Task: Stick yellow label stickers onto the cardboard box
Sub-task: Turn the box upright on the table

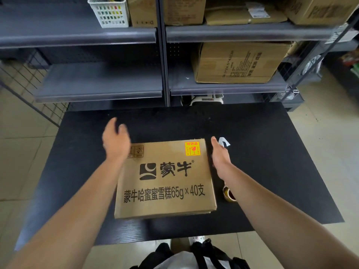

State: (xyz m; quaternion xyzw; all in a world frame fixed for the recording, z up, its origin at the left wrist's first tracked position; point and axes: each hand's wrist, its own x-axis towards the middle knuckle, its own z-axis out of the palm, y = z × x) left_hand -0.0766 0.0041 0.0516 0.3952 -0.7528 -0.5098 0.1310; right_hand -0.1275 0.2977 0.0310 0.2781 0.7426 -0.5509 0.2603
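Even indoor light, wide-angle edge bending, slight motion blur

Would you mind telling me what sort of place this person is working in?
Probably a shop stockroom or small warehouse: grey metal shelving holds cardboard cartons, and a printed ice-cream carton bearing a yellow fragile sticker lies on a black packing table.

We see a brown box [165, 183] with black print, bearing a yellow sticker [192, 148] with red markings at its far right corner. The table [272, 162] under it is black. A white scrap [223, 142] lies toward the table's right edge, and a brown tape roll [228, 194] nearer.
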